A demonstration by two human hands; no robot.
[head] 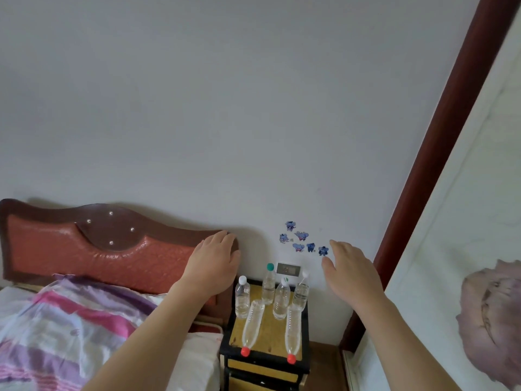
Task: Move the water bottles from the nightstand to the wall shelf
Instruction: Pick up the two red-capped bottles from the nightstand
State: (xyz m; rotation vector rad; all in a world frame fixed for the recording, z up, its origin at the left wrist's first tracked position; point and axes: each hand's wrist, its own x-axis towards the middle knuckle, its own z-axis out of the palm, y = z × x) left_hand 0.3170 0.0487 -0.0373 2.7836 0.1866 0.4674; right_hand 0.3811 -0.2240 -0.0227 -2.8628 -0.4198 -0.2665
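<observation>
— L hand [214, 266] and R hand [349, 273]: both hover above the nightstand [269, 334], fingers straight, gripping nothing.

— Btls?

— 6, all on the nightstand top. 4 upright btls [268, 286] at its back, 2 red-cap btls [251, 325] lying at its front, caps toward the front edge.

— Best approach?

— Prob. take the 2 lying ones 1st, 1 per hand, gripped mid-body, since they could roll. Reaching over them for the uprights risks a knock. Wall shelf isn't in view, so can't judge the carry.
</observation>
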